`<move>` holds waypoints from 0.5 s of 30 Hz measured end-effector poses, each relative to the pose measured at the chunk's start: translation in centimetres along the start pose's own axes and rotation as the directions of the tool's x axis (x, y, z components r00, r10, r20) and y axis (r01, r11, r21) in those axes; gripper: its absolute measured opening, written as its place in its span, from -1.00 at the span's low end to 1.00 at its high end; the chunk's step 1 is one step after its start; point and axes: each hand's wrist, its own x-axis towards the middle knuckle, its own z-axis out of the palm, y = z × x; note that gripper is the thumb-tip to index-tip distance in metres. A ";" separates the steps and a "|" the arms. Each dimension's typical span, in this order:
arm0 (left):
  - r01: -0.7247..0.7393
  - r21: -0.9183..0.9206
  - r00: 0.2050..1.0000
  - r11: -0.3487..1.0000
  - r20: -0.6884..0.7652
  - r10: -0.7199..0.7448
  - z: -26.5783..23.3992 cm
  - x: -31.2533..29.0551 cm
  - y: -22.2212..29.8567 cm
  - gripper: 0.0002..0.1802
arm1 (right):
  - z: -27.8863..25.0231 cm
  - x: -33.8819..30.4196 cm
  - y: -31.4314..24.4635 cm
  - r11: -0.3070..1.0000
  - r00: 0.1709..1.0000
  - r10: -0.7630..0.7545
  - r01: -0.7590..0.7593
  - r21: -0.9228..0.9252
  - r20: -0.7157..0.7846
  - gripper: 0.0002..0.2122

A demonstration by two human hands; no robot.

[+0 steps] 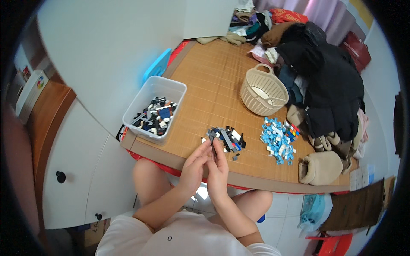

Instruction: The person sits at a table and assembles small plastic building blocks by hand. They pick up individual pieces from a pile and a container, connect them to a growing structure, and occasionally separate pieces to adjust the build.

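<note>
Both my hands meet just above the front edge of the mat. My left hand and my right hand are closed with fingertips together around a long dark grey building brick piece, held upright between them. Right behind it lies a small pile of loose building bricks in black, grey, white and a little blue. A clear plastic box with mixed bricks inside stands to the left. Over to the right is a spread of light blue and white bricks, with a colourful puzzle cube at its edge.
A beige basket stands on the woven mat. Dark clothes are heaped at the right, near a beige cloth item. A blue lid leans by the white cabinet. A red stool is at lower right.
</note>
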 end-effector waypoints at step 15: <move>-0.332 0.010 0.923 0.943 -0.203 0.327 -5.2 0.2 10.2 -0.43 | 12.4 3.4 -0.1 0.983 0.928 0.093 -0.142 0.113 0.362 -0.48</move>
